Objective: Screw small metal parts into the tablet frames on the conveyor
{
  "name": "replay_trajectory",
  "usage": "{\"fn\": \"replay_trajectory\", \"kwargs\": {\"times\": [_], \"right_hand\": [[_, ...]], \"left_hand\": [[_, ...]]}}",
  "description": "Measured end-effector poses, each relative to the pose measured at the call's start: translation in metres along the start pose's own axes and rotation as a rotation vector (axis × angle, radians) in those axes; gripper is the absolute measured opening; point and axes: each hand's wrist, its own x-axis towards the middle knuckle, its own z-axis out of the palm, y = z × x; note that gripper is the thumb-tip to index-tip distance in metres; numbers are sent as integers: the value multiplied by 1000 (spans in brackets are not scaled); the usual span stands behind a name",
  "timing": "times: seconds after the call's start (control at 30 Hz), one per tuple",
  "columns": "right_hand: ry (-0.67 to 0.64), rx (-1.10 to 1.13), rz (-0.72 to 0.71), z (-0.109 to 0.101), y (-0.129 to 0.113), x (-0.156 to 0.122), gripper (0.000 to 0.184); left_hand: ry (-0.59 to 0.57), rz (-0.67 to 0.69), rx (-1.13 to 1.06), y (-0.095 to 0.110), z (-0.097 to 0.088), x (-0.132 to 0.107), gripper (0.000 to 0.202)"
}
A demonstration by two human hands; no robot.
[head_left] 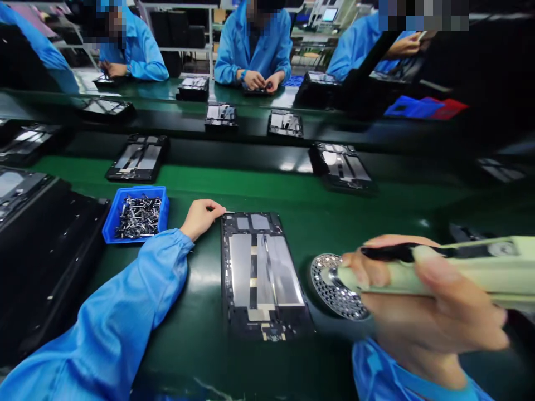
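Note:
An opened tablet chassis point(259, 273) lies on the green mat in front of me, silver plates showing inside. My left hand point(201, 217) rests at its top left corner, fingers pinched on a small part too tiny to name. My right hand point(422, 312) is wrapped round a pale green electric screwdriver point(460, 270), close to the camera. The tool's tip points at a round perforated screw dish point(334, 287) just right of the chassis.
A blue bin of small metal parts point(136, 214) sits left of my left hand. A black tray stack point(42, 250) fills the left edge. More chassis point(340, 166) ride the conveyor beyond. Workers in blue coats point(253, 47) sit opposite.

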Motion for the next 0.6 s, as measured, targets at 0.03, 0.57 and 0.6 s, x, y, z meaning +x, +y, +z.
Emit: {"fn": "replay_trajectory", "kwargs": {"times": [0.03,0.57,0.6], "right_hand": [[-42,38,3,12,-1,1,26],[-243,248,23,175,74,44,26],[-241,248,26,179,77,44,26]], "left_hand": [[-4,5,3,-3,3,0,25],[-47,189,197,-9,12,-2,20],[-57,189,202,-9,12,-1,21]]}}
